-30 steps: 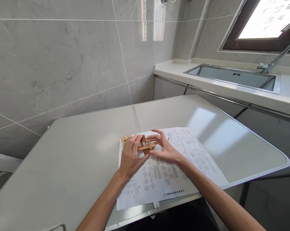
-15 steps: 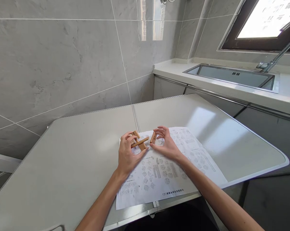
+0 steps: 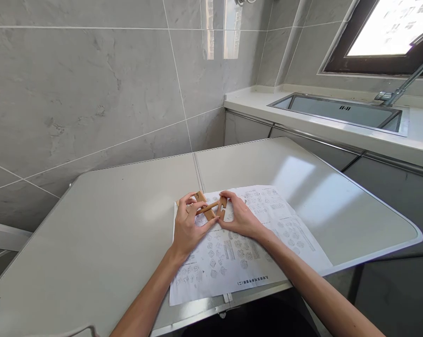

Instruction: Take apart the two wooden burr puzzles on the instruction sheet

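Head view looks forward; down onto the table (image 3: 102, 238).

A large pale table (image 3: 92, 234) with a glossy top spreads across the scene. Its right end has a rounded corner and a whitish rim, and bright patches of light shine on the right half. A straight seam (image 3: 198, 173) runs from the far edge toward the near side. Across the seam, close to the near edge, lies a big white sheet of paper (image 3: 239, 252), printed with many small drawings and a line of bold characters at its near edge. By its far left corner a bit of pale wood (image 3: 178, 203) shows, mostly hidden.
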Tool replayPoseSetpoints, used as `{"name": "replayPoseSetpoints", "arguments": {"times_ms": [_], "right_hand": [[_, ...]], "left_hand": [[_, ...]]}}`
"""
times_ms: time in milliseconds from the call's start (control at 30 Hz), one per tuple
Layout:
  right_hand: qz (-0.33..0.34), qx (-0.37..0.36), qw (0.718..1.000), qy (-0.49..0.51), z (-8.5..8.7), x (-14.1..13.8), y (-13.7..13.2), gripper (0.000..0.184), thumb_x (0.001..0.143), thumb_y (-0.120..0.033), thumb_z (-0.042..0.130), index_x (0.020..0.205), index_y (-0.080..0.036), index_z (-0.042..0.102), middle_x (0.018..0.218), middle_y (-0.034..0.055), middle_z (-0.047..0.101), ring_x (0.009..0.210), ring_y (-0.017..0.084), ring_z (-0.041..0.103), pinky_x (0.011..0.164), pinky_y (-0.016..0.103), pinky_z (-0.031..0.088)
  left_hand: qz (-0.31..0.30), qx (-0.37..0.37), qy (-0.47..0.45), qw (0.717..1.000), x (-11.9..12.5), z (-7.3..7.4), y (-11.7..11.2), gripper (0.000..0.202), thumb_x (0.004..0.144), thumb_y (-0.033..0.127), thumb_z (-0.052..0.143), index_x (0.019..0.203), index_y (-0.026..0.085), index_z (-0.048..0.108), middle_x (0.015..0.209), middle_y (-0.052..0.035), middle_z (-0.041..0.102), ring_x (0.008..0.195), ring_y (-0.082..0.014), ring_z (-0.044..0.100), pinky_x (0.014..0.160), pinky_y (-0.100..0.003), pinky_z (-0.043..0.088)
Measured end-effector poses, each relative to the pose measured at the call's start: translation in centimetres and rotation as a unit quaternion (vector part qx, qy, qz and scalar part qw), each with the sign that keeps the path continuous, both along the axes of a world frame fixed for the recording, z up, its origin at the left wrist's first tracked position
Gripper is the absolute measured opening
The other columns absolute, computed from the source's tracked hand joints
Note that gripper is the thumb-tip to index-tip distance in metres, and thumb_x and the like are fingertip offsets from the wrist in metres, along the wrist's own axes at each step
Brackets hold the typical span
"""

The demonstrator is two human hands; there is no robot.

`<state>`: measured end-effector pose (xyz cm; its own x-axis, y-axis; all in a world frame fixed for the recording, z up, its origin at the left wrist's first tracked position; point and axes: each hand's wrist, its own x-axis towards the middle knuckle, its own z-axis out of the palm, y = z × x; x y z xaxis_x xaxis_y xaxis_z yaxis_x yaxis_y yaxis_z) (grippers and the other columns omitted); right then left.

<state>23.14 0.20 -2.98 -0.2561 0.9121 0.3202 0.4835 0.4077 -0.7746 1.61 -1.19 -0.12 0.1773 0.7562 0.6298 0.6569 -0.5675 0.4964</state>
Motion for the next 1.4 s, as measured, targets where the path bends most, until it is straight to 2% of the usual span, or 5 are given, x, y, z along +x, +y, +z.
{"name": "replayPoseSetpoints", "arguments": {"times_ms": [333,600,767,1000,1400], "right_hand": [[0.025,0.024,0.999,-0.020,0.0,0.1,0.1,0.068,0.084,-0.031,0.075,0.147,-0.025,0.050,0.141,0.0135,0.062,0.133,0.035,0.057,0.113,0.056,0.046],[0.011,-0.041,0.985,0.168,1.6,0.8,0.7,0.031,0.098,-0.035,0.067,0.128,-0.028,0.072,0.135,0.0066,0.072,0.129,0.027,0.063,0.114,0.049,0.047],[0.076,-0.116,0.958,0.251,1.6,0.8,0.8,0.029,0.093,-0.042,0.077,0.117,-0.025,0.077,0.120,0.0083,0.077,0.113,0.026,0.072,0.104,0.045,0.055],[0.087,-0.118,0.957,0.249,2.0,0.5,0.6,0.018,0.091,-0.038,0.078,0.102,-0.023,0.078,0.109,0.0069,0.078,0.099,0.023,0.072,0.093,0.040,0.056],[0.123,-0.129,0.955,0.238,2.1,0.7,0.5,0.017,0.095,-0.038,0.074,0.103,-0.024,0.080,0.099,0.0046,0.071,0.062,0.011,0.053,0.059,0.028,0.045]], "left_hand": [[-0.008,0.024,0.014,1.000,0.0,-0.3,0.2,0.036,0.084,0.041,0.087,0.110,0.024,0.068,0.143,-0.0120,0.052,0.113,-0.0264,0.065,0.089,-0.047,0.066],[-0.004,-0.012,-0.001,1.000,0.0,-0.5,0.2,0.035,0.082,0.041,0.088,0.107,0.024,0.070,0.141,-0.0121,0.052,0.116,-0.0283,0.065,0.091,-0.049,0.065],[-0.011,-0.023,-0.003,1.000,0.2,-0.4,0.1,0.037,0.081,0.046,0.088,0.106,0.024,0.072,0.139,-0.0112,0.053,0.117,-0.0284,0.064,0.093,-0.049,0.064],[-0.048,-0.076,-0.018,0.996,0.5,-0.1,-0.3,0.037,0.082,0.042,0.088,0.110,0.026,0.069,0.140,-0.0100,0.053,0.122,-0.0275,0.064,0.092,-0.045,0.065],[-0.044,-0.167,-0.082,0.982,0.4,-0.2,0.2,0.061,0.077,0.043,0.091,0.123,0.028,0.056,0.138,-0.0087,0.059,0.112,-0.0250,0.066,0.096,-0.043,0.056]]}}
